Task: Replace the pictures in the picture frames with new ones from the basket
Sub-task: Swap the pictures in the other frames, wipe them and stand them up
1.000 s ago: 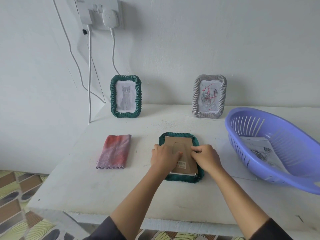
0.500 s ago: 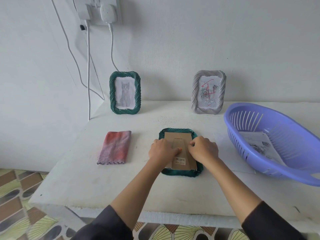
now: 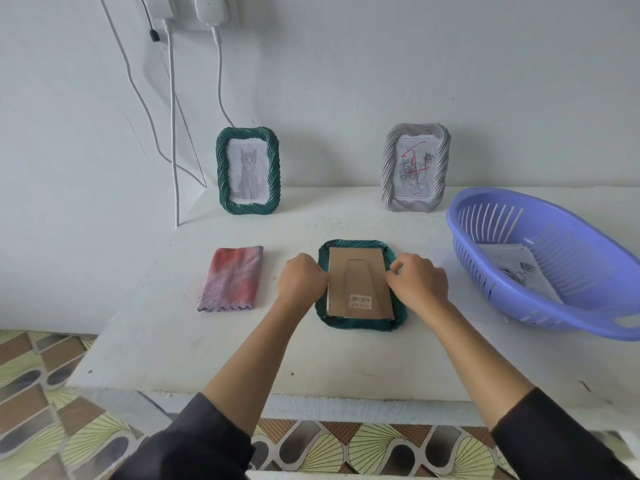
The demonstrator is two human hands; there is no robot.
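Observation:
A green picture frame [image 3: 360, 323] lies face down in the middle of the white table [image 3: 207, 348], its brown cardboard back [image 3: 358, 271] up. My left hand [image 3: 301, 282] rests curled on the frame's left edge. My right hand [image 3: 417, 284] sits on its right edge, with fingertips pinching at the edge of the cardboard back. A second green frame [image 3: 248, 170] with a cat picture stands at the back left. A grey frame [image 3: 415, 168] with a rose picture marked in red stands at the back right. The purple basket [image 3: 568, 306] on the right holds printed pictures [image 3: 516, 268].
A folded red and purple cloth [image 3: 233, 278] lies left of the flat frame. White cables [image 3: 173, 133] hang down the wall from a socket at the back left. The table's front edge runs below my forearms, with patterned floor beyond it.
Both hands have slid outward from the middle of the cardboard back to the frame's left and right edges, and more of the back shows. The camera view has tilted down.

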